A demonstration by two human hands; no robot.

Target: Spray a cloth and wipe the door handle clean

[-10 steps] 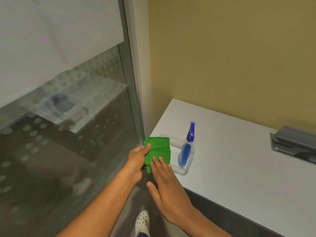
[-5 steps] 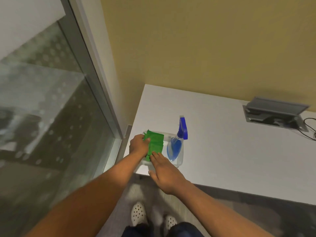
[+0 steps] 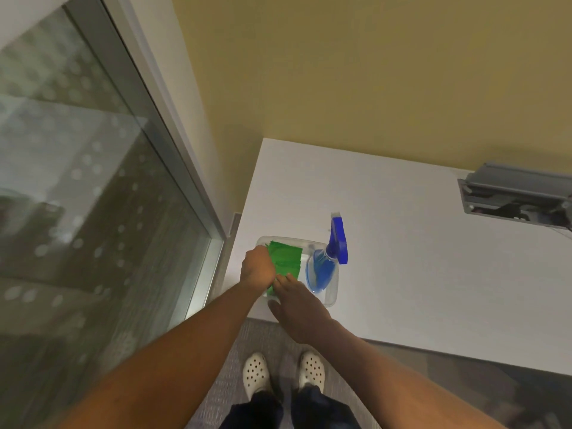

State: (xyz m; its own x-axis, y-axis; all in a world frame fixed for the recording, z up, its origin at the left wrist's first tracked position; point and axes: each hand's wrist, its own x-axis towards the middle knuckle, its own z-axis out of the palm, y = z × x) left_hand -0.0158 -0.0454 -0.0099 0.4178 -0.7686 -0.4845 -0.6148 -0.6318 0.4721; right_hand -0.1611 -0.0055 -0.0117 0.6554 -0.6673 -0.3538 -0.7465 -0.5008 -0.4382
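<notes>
A folded green cloth (image 3: 286, 258) lies in the left half of a clear plastic tray (image 3: 329, 300) at the near left corner of a white table (image 3: 418, 258). A blue spray bottle (image 3: 328, 261) lies in the tray's right half, nozzle pointing away from me. My left hand (image 3: 257, 269) grips the cloth's left edge. My right hand (image 3: 297, 308) rests with its fingertips on the cloth's near edge, fingers spread. No door handle is in view.
A glass panel (image 3: 93, 196) with a grey metal frame stands to the left of the table. A yellow wall runs behind. A grey cable box (image 3: 513, 198) is set into the table at the far right. My white shoes (image 3: 257, 374) stand on grey carpet.
My view has tilted down and swung right toward the table. Both hands stayed on the green cloth, which now sits lower in the tray.
</notes>
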